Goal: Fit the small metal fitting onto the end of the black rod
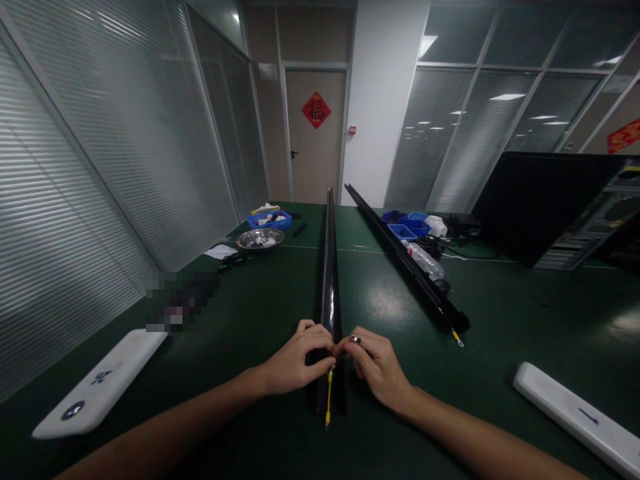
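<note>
One steel bowl [260, 249] sits beyond; two white bars [113, 380] flank the arms [200, 415]. Of two black rails [410, 267] on the desk [270, 293], the central rail [329, 280], one yellow lead [329, 397] at its near end, runs under the left hand's [299, 352] fingers, just beside the right hand's [377, 360]; whether either clamps anything, I cannot tell.

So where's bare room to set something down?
Bare tabletop lies between the middle strip and the right strip, beyond the right hand; another patch lies between the left hand and metal bowl. Crowded: right of the right strip, around blue bins and a bottle.
</note>
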Demonstrator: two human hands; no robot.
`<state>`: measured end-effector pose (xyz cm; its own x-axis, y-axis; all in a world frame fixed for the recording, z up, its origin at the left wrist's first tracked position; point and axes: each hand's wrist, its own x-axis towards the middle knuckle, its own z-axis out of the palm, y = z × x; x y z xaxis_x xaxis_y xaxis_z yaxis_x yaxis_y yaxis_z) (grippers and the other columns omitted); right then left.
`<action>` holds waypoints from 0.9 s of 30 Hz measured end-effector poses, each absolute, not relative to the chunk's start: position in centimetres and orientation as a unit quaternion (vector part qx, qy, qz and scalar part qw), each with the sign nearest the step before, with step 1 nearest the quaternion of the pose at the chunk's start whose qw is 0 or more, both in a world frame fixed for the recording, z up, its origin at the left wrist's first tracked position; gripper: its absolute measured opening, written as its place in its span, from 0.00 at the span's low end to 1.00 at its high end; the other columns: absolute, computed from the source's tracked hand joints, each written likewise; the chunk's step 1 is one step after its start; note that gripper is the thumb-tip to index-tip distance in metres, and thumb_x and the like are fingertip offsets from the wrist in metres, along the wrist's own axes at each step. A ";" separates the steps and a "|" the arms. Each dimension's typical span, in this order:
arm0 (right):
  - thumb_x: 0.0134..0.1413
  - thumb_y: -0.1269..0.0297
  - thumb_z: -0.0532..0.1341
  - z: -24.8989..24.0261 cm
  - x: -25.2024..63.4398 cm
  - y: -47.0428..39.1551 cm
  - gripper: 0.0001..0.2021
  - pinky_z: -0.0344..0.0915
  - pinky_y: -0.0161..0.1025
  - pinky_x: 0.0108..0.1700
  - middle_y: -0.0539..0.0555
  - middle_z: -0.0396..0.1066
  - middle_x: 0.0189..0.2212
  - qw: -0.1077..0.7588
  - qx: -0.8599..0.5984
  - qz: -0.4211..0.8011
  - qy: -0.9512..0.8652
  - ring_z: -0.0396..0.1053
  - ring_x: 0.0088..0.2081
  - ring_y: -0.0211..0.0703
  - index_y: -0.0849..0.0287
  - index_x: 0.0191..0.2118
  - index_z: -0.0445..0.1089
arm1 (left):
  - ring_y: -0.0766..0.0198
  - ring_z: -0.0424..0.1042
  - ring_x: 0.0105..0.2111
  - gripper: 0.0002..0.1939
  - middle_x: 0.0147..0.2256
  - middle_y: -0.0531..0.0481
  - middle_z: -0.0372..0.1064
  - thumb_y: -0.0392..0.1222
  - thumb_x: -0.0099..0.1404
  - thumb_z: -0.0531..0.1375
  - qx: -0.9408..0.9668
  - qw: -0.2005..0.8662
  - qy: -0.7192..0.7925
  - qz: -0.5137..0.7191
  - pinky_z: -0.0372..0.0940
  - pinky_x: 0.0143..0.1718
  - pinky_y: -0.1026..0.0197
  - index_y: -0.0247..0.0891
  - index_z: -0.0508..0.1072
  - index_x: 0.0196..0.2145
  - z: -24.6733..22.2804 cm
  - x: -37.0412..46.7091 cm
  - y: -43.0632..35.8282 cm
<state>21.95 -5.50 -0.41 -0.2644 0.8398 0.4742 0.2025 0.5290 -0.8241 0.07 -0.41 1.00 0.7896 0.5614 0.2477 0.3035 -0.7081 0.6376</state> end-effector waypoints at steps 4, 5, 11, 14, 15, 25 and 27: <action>0.74 0.61 0.54 -0.6 21.9 -5.5 0.17 0.63 0.34 0.31 0.50 0.66 0.28 0.486 -0.359 0.314 -0.732 0.65 0.25 0.36 0.59 0.42 0.80 | 0.59 0.69 0.47 0.03 0.41 0.51 0.72 0.37 0.71 0.60 0.899 0.297 0.236 0.220 0.50 0.57 0.53 0.40 0.74 0.41 1.1 0.0 -0.5; 0.74 0.61 0.55 -0.6 21.9 -5.5 0.17 0.63 0.34 0.32 0.50 0.67 0.28 0.489 -0.360 0.309 -0.732 0.65 0.26 0.36 0.59 0.42 0.80 | 0.59 0.69 0.46 0.03 0.41 0.51 0.72 0.37 0.71 0.60 0.898 0.297 0.236 0.222 0.50 0.57 0.53 0.40 0.74 0.41 1.1 0.0 -0.6; 0.72 0.62 0.58 -0.5 21.8 -5.4 0.13 0.64 0.36 0.36 0.51 0.69 0.29 0.495 -0.361 0.293 -0.734 0.69 0.31 0.40 0.58 0.42 0.80 | 0.59 0.70 0.46 0.05 0.42 0.51 0.73 0.36 0.72 0.59 0.895 0.304 0.242 0.221 0.50 0.57 0.53 0.40 0.75 0.43 1.2 0.2 -0.6; 0.72 0.62 0.58 -0.4 21.8 -5.4 0.14 0.64 0.36 0.36 0.52 0.70 0.29 0.497 -0.362 0.294 -0.732 0.68 0.30 0.39 0.59 0.40 0.80 | 0.60 0.70 0.46 0.05 0.42 0.51 0.73 0.36 0.72 0.59 0.894 0.305 0.242 0.221 0.50 0.57 0.54 0.40 0.75 0.43 1.0 0.2 -0.5; 0.73 0.62 0.57 -0.4 21.8 -5.4 0.14 0.64 0.36 0.35 0.51 0.69 0.29 0.497 -0.362 0.297 -0.731 0.68 0.30 0.39 0.59 0.39 0.79 | 0.60 0.70 0.46 0.04 0.41 0.51 0.72 0.36 0.72 0.60 0.894 0.304 0.243 0.223 0.50 0.57 0.54 0.40 0.75 0.42 1.0 0.1 -0.4; 0.74 0.62 0.54 -0.8 21.9 -5.4 0.16 0.62 0.34 0.28 0.50 0.66 0.29 0.489 -0.354 0.325 -0.728 0.64 0.24 0.35 0.59 0.42 0.80 | 0.60 0.70 0.46 0.01 0.40 0.52 0.72 0.37 0.71 0.61 0.893 0.305 0.243 0.224 0.50 0.57 0.53 0.40 0.73 0.40 1.2 0.1 -0.5; 0.74 0.62 0.54 -0.8 21.9 -5.5 0.16 0.62 0.34 0.28 0.50 0.65 0.29 0.488 -0.351 0.331 -0.727 0.63 0.23 0.34 0.58 0.43 0.80 | 0.60 0.70 0.46 0.01 0.40 0.52 0.72 0.37 0.71 0.61 0.893 0.304 0.242 0.227 0.50 0.57 0.53 0.39 0.73 0.40 1.2 0.1 -0.5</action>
<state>21.91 -5.46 -0.77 -0.2770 0.8334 0.4782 0.1869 0.5349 -0.8240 0.13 -0.47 1.24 0.7798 0.5700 0.2587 0.2940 -0.6984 0.6525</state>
